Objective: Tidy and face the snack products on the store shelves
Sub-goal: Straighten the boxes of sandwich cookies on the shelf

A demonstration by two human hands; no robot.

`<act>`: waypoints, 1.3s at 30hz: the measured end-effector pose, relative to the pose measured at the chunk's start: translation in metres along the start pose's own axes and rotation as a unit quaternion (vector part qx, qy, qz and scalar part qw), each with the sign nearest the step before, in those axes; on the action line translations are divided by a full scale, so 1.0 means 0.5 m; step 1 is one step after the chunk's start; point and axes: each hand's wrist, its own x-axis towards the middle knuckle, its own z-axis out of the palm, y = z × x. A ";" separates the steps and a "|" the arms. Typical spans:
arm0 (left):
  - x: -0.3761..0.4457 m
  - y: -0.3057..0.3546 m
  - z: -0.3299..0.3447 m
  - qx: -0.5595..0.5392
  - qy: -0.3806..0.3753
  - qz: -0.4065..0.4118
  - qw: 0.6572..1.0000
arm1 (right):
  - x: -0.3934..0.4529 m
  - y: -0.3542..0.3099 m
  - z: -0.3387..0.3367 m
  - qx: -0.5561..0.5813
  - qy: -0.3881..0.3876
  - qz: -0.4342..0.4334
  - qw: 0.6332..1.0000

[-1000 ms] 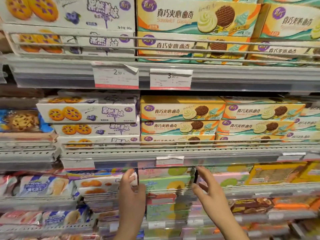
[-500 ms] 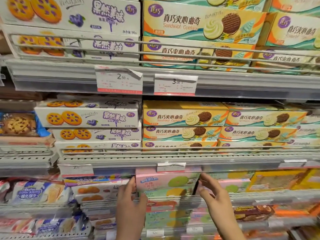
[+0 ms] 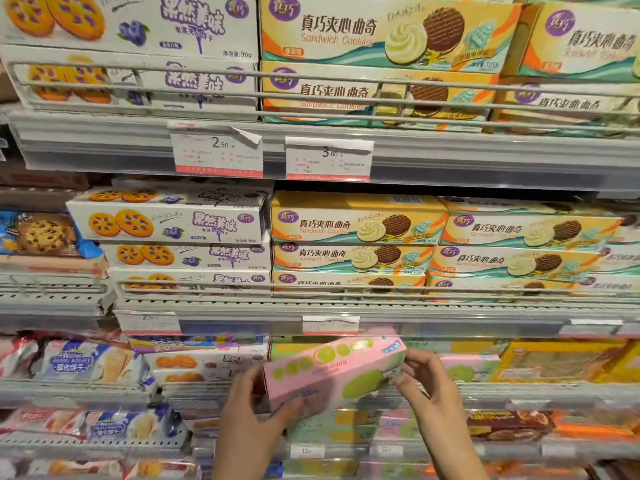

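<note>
A pink snack box with green circles (image 3: pixel 332 370) is held tilted in front of the third shelf, its right end raised. My left hand (image 3: pixel 252 420) grips its lower left end, thumb across the front. My right hand (image 3: pixel 433 386) pinches its right end with the fingertips. Behind it on the shelf lie more pink and green boxes (image 3: pixel 467 368), partly hidden by the held box.
White blueberry cookie boxes (image 3: pixel 166 223) and yellow sandwich cookie boxes (image 3: pixel 356 226) are stacked on the shelf above, behind a wire rail (image 3: pixel 346 292). Price tags (image 3: pixel 218 150) hang on the shelf edges. Wafer packs (image 3: pixel 86 362) sit at the left, an orange-yellow box (image 3: pixel 561 362) at the right.
Both hands closed on the ends of the pink box and pulled it out from the shelf, tilting it. The camera moved closer.
</note>
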 end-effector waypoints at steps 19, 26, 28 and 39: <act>-0.008 0.152 -0.041 0.230 -0.019 0.297 0.927 | 0.069 0.046 -0.214 -0.185 0.160 -0.053 0.968; 0.038 0.143 -0.058 0.252 -0.017 0.324 0.912 | 0.103 0.077 -0.222 -0.194 0.162 -0.011 0.967; 0.047 0.139 -0.061 0.256 -0.017 0.323 0.911 | 0.114 0.075 -0.230 -0.207 0.172 -0.010 0.963; 0.087 0.143 -0.088 0.245 -0.024 0.319 0.915 | 0.121 0.047 -0.239 -0.128 0.207 0.014 0.970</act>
